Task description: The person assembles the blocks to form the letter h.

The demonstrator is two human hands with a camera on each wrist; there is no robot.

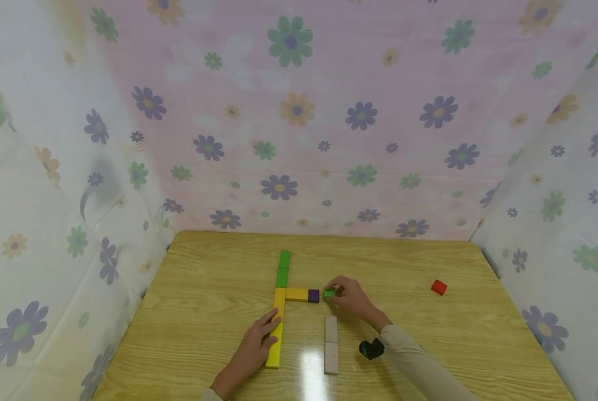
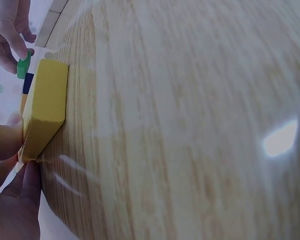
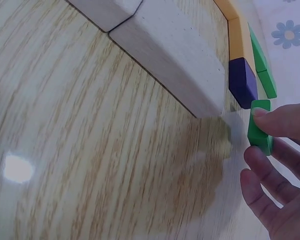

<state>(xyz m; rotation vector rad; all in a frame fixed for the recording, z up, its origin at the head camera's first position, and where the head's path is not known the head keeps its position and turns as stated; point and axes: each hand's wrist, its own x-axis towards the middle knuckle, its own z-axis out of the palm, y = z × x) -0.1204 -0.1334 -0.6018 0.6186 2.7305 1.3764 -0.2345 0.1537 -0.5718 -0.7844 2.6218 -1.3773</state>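
In the head view a row of blocks runs away from me: a long yellow block (image 1: 274,353), an orange block (image 1: 280,298) and two green blocks (image 1: 282,277). My left hand (image 1: 252,346) rests against the yellow and orange blocks, fingers fairly straight; the thumb lies on the yellow block (image 2: 51,92) in the left wrist view. A second orange block (image 1: 297,294) branches right, ending at a purple block (image 1: 314,296). Just right of that, my right hand (image 1: 351,298) pinches a small green block (image 3: 260,127) between thumb and fingers, with a narrow gap to the purple block (image 3: 242,82).
Two pale wooden blocks (image 1: 331,345) lie end to end nearer me. Right of them is a dark heart-shaped object (image 1: 371,349) beside the right sleeve. A red block (image 1: 439,287) lies on the right of the wooden table (image 1: 203,278). Flowered cloth (image 1: 299,139) surrounds the table.
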